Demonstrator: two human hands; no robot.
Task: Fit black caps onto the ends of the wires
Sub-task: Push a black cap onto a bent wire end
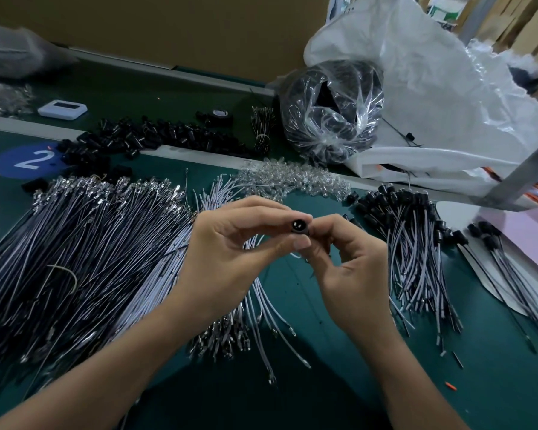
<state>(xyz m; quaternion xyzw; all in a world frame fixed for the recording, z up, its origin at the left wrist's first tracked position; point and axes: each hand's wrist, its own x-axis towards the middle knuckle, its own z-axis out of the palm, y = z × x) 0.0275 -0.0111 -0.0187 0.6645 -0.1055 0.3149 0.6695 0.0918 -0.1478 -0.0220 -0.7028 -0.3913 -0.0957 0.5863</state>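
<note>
Left hand (230, 240) pinches black cap (296, 226) btwn thumb & fingers, open end up; right hand (342, 256) closes on it too, wire hidden. Keep wire end square w/ bore, push straight. Uncapped wires (84, 243) left of hands.

The green tabletop (339, 305) is covered with wires (75, 259); beyond them, black caps (156, 136) and a clear bag (330, 110) are laid.

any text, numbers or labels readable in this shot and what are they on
"2": white numeral on the blue round sticker on the green work table, far left.
White device at the back left: dark screen, nothing readable.
Black tape roll: any print on it is too small to read.
White plastic bag: no print visible.
</note>
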